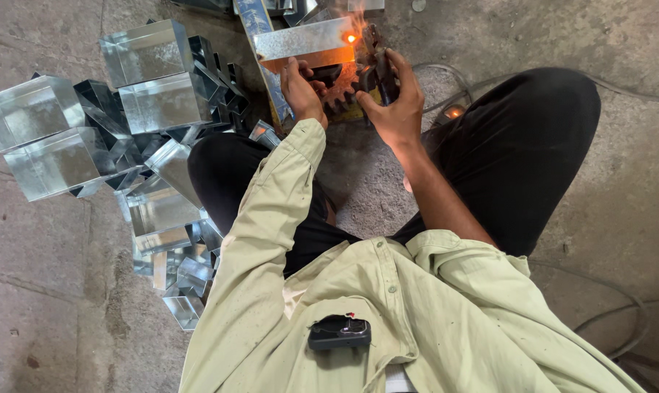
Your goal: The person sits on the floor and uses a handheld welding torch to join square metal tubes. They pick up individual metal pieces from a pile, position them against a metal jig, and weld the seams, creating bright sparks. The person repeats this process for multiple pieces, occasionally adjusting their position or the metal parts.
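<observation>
I sit on the floor in black trousers and a pale green shirt. My left hand (302, 89) presses on a dark part just below a shiny folded sheet-metal piece (304, 40) lying in front of me. My right hand (396, 102) grips a dark welding holder (383, 69) at the piece's right end. A bright orange spark (351, 38) glows where the tool meets the metal, and orange light reflects along the piece's lower edge. A rusty toothed part (342, 86) lies between my hands.
A heap of shiny sheet-metal boxes (111, 124) fills the floor to my left, with smaller bent offcuts (184, 280) near my left knee. Cables (621, 320) run over the concrete floor on the right. A small black device (339, 332) is clipped to my shirt.
</observation>
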